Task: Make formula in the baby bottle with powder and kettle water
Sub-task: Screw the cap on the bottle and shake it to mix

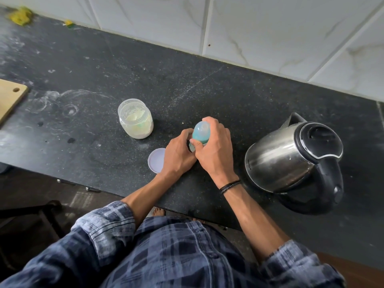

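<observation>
Both hands on bottle (201, 133): left hand (180, 151) gripping body, right hand (215, 146) gripping teal cap; jar (135, 119) open nearby.

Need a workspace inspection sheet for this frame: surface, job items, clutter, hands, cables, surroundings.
Surface: black countertop, streaked with white smears.
Job's things: baby bottle, teal nipple top on; powder jar open, its lid flat on the counter; kettle at right, lid shut.
Clutter: cutting board corner at left edge; yellow scraps far back left.
Hands: left hand grips the bottle's body; right hand grips its teal collar.
Cables: nothing seen.
Surroundings: tiled wall behind.
</observation>
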Demonstrator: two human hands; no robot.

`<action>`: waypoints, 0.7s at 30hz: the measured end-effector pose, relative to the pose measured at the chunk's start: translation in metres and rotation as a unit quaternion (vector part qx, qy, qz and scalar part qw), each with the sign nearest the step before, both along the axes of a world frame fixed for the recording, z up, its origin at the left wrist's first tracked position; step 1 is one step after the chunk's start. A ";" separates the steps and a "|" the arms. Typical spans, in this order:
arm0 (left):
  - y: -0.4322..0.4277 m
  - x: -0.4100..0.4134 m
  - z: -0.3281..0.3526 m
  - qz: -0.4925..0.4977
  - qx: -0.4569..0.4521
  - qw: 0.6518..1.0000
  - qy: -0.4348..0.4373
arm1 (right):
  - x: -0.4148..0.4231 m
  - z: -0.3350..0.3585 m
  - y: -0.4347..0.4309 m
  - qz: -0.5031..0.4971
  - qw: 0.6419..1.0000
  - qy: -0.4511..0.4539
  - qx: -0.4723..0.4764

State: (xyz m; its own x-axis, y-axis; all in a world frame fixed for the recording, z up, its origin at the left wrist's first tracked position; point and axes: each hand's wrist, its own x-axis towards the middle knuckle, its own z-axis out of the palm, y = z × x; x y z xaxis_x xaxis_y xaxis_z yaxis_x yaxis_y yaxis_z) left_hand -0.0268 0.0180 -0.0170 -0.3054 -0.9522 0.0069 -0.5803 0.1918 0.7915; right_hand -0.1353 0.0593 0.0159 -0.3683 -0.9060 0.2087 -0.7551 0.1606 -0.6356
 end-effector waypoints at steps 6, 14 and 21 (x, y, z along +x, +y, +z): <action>-0.002 0.000 -0.003 0.003 0.002 1.000 -0.008 | -0.016 0.012 -0.005 0.065 0.995 -0.049 0.060; 0.000 -0.001 -0.005 0.004 -0.006 1.000 0.007 | -0.001 0.000 -0.002 0.026 1.000 0.007 0.000; 0.003 -0.002 -0.009 0.009 -0.010 1.000 0.027 | 0.008 -0.005 -0.004 -0.015 0.999 0.036 -0.027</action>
State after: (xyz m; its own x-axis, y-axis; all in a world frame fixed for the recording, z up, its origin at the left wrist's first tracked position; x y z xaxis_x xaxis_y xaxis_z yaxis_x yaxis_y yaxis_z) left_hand -0.0285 0.0207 -0.0263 -0.2870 -0.9570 0.0431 -0.5396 0.1987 0.8181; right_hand -0.1273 0.0557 0.0114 -0.3772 -0.8818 0.2831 -0.7944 0.1509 -0.5884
